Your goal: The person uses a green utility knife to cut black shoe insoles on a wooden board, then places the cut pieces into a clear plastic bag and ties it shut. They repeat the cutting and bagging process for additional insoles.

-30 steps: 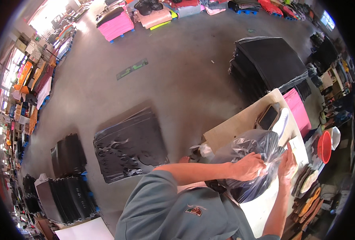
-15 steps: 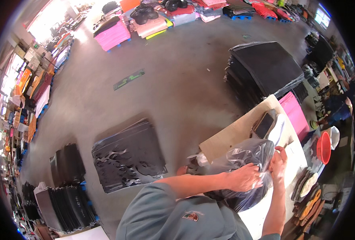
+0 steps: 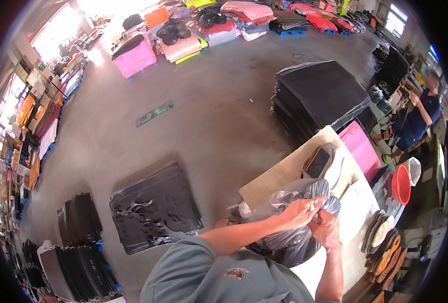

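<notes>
A see-through plastic bag [image 3: 293, 246] with dark contents stands against my front at the table's near edge. Its upper end is gathered into a pleated bunch that fans out past my fingers. My left hand [image 3: 299, 212] is closed on the bag's gathered neck, fingers pinched together. Just to the right and slightly nearer, my right hand [image 3: 327, 230] is curled round the same neck, and the two hands nearly touch. Beyond the bag lie a phone-like dark flat thing [image 3: 317, 162] and a white curved piece [image 3: 336, 165].
The pale table [image 3: 358, 214] has a tan board at its far side. Sole-shaped pieces [image 3: 388, 255] stand at its right, near an orange-red basin [image 3: 401, 185]. Stacked black sheets [image 3: 325, 86] rise beyond; cut black sheets [image 3: 155, 207] lie left. A person [image 3: 420, 113] stands far right.
My hands have drawn together, and the bag's loose top is now bunched between them. The view has shifted a little, and a person shows at the right.
</notes>
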`<state>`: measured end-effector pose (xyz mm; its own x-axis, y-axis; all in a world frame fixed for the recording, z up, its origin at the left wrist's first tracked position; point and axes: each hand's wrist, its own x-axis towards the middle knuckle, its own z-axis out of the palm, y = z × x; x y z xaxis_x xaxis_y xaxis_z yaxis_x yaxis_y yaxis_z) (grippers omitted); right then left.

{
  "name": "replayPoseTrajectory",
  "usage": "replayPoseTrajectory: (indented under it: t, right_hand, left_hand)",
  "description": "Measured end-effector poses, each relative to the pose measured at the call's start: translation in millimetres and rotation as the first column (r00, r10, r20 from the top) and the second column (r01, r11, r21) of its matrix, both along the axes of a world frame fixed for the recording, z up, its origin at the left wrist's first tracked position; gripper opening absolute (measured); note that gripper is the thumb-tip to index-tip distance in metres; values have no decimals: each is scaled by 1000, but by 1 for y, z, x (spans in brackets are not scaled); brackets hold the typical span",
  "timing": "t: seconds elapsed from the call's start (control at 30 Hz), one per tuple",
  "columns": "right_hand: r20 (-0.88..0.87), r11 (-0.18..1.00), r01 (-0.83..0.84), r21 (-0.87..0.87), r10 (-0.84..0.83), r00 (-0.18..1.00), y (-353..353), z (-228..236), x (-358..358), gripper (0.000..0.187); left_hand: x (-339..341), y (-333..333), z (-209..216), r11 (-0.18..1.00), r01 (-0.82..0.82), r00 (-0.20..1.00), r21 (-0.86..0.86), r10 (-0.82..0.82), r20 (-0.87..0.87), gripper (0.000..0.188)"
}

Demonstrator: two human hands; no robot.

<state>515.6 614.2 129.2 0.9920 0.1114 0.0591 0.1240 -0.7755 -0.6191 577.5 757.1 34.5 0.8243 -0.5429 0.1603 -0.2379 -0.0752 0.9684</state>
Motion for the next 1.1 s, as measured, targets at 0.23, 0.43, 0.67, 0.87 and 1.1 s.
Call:
replayPoseTrajectory:
  t: [0.23, 0.43, 0.67, 0.87, 1.1]
  right_hand:
    - [-209, 665, 289, 688, -200, 957, -9, -31, -8, 15]
    - [-164, 680, 323, 659, -289, 943, -13, -35, -11, 10]
    - [-53, 254, 177, 951, -428, 902, 1, -32, -16, 24]
    - [-56, 224, 238, 945, -605, 795, 25, -32, -13, 25]
    - [120, 918, 160, 362, -216, 969, 24, -9, -15, 35]
  left_hand:
    - [-4, 14, 13, 956, 205, 978, -209, -190, 88, 43]
    - [-19, -1, 24, 997, -79, 986, 1, 78, 144, 26]
    - [-15, -19, 26, 993, -117, 989, -27, 119, 85, 17]
    - [-19, -19, 21, 992, -13, 934, 128, -33, 355, 13]
    - [-17, -27, -5, 996, 58, 981, -60, -46, 190, 16]
